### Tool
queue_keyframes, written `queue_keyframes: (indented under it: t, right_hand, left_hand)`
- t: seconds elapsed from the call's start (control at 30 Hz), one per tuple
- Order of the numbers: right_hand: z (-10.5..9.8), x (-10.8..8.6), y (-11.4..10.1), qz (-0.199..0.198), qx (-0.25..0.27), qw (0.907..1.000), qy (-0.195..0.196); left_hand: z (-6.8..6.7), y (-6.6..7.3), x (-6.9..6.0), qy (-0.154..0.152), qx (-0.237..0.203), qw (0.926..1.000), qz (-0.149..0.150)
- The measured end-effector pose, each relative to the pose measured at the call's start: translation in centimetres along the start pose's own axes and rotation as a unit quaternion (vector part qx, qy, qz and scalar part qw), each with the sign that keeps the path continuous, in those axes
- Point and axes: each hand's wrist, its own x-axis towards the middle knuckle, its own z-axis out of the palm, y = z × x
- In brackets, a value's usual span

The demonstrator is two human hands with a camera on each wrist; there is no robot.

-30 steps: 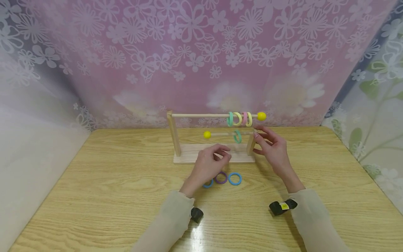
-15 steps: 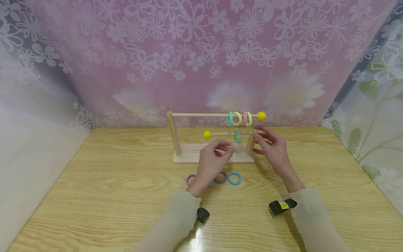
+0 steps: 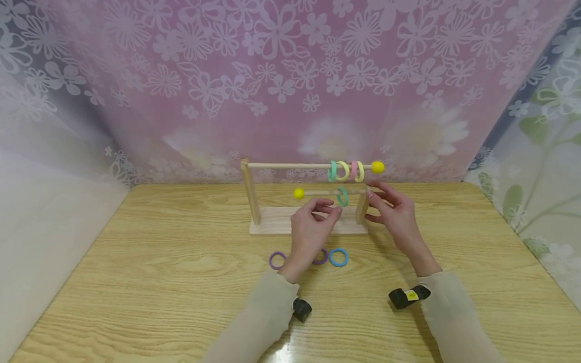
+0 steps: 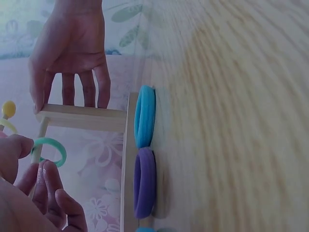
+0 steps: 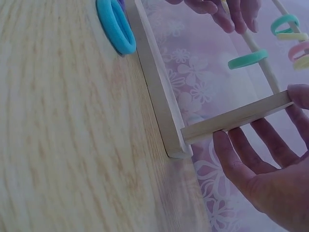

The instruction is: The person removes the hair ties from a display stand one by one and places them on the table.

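Your right hand (image 3: 397,218) is gripping the post (image 3: 361,210); left hand (image 3: 306,233), grip unclear, is hovering by the lower green ring (image 5: 248,59), possibly bumping its rod (image 3: 320,193), tipping the stand (image 3: 272,218).

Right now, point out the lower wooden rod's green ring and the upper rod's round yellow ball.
Green ring (image 5: 245,61), right wrist view: outside of its band.
Round yellow ball (image 3: 378,167), head view: front middle.

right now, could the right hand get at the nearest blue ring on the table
Probably yes: nothing appears to block the way from the right hand to that blue ring. It grips the post, though, so would likely need to let go first.
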Motion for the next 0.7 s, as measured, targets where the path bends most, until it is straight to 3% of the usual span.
queue_keyframes:
  t: [0.43,0.7]
  right_hand:
    - [-0.4,0.1,-0.1,0.022,0.035,0.9991,-0.012]
    - [-0.4,0.1,-0.3,0.038,0.043,0.9982,-0.015]
  left_hand:
    - [1.5,0.5,0.0,0.028,-0.042,0.9987,-0.004]
    - [2.2,0.6,0.0,0.037,-0.038,0.9984,-0.017]
